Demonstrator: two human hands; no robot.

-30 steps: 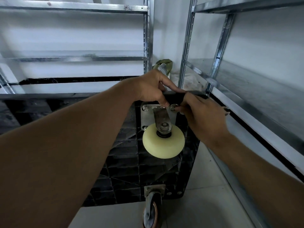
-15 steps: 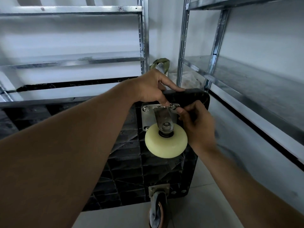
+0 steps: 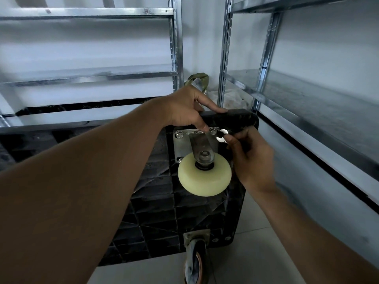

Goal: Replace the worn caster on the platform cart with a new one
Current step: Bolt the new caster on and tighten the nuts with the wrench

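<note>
The black platform cart stands on its side with its ribbed underside facing me. A caster with a cream wheel sits on a steel mounting plate at the cart's upper corner. My left hand grips the cart's top edge, thumb down by the plate. My right hand holds a shiny wrench, whose open jaw sits beside the upper right bolt. A second caster with a grey and orange wheel is at the cart's lower corner.
Galvanised metal shelving stands behind the cart and along the right. A crumpled bag lies in the corner between the shelf posts. Pale floor tiles show below the cart.
My right hand drew back from the cart's top corner to beside the plate, and the wrench head now shows at the upper right bolt. The left hand kept its hold.
</note>
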